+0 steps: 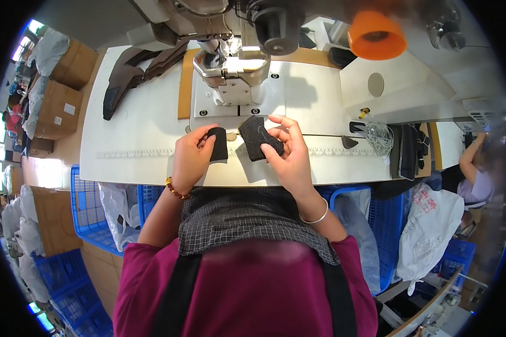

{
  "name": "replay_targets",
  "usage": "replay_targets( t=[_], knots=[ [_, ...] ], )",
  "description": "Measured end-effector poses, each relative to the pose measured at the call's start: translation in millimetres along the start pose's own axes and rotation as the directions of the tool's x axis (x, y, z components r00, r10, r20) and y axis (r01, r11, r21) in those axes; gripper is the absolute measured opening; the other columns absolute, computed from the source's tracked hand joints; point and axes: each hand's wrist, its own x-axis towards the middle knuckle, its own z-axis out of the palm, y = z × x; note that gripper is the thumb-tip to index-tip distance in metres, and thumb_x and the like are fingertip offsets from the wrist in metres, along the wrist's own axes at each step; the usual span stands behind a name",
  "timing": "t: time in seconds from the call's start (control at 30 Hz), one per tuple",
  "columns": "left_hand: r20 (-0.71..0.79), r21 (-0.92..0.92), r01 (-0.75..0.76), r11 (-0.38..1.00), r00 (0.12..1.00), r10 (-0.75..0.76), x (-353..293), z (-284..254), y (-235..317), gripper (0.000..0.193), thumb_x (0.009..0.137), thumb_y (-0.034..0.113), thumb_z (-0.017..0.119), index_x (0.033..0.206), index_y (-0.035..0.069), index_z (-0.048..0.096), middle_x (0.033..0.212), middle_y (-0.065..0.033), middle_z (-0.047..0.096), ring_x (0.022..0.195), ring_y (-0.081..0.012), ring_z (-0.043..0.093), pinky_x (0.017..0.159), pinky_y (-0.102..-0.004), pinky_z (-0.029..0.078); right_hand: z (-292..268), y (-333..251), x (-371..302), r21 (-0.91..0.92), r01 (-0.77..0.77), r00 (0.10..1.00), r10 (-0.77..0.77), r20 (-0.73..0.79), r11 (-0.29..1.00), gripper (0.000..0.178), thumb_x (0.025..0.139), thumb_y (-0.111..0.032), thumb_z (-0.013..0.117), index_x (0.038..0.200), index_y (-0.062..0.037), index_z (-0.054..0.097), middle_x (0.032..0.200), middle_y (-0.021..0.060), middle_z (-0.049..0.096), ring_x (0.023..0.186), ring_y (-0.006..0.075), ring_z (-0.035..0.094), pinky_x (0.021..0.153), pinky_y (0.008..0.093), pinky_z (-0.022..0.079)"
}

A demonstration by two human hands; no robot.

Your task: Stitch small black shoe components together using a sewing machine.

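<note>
We see the left hand (194, 154) pinching a smooth dark patch (219, 145) between thumb and fingertips at its upper left edge, over the table (140, 126) near its front edge. The right hand (289, 157) grips a rougher black stack (253, 140) by its right side, thumb in front, index finger lifted away from the upper corner. A narrow gap parts the two pieces, both on our side of the machine (233, 87), above or on the ruler strip (152, 153); we cannot tell whether either touches the table.

The stack looks to us the likelier one to slip: its left part juts out unsupported, so it could tip or twist about the thumb. If it is several layers, which we cannot be sure of, a loose pinch might let them slide out of line. The patch is held at one edge only, so its free side could sag or swing. Should either hand drift forward, we think the fingers might come too near the machine, while the cord (379, 139) to the right could snag a careless sleeve or wrist
</note>
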Motion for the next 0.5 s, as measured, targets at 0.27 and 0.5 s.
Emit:
replay_targets(
  t=[0.27, 0.5],
  knots=[
    [0.029, -0.046, 0.055, 0.997, 0.998, -0.054, 1, -7, 5, 0.028, 0.088, -0.002, 0.063, 0.116, 0.003, 0.067, 0.064, 0.0056, 0.042, 0.059, -0.0024, 0.035, 0.054, -0.0196, 0.033, 4, 18, 3, 0.007, 0.104, 0.994, -0.105, 0.027, 0.995, 0.036, 0.087, 0.007, 0.063, 0.119, -0.0016, 0.051, 0.107, 0.0072, 0.059, 0.099, 0.0109, 0.059, 0.087, 0.0242, 0.049],
    [0.025, -0.098, 0.067, 0.993, 0.998, -0.064, 0, -11, 0, 0.028, 0.089, -0.002, 0.063, 0.116, 0.003, 0.066, 0.062, 0.0061, 0.041, 0.058, -0.0024, 0.033, 0.053, -0.0205, 0.030, 10, 13, 2, -0.016, 0.121, 0.992, -0.121, 0.035, 0.992, 0.024, 0.091, 0.005, 0.062, 0.111, -0.0031, 0.052, 0.101, 0.0038, 0.059, 0.084, 0.0061, 0.057, 0.063, 0.0192, 0.049]
  ],
)
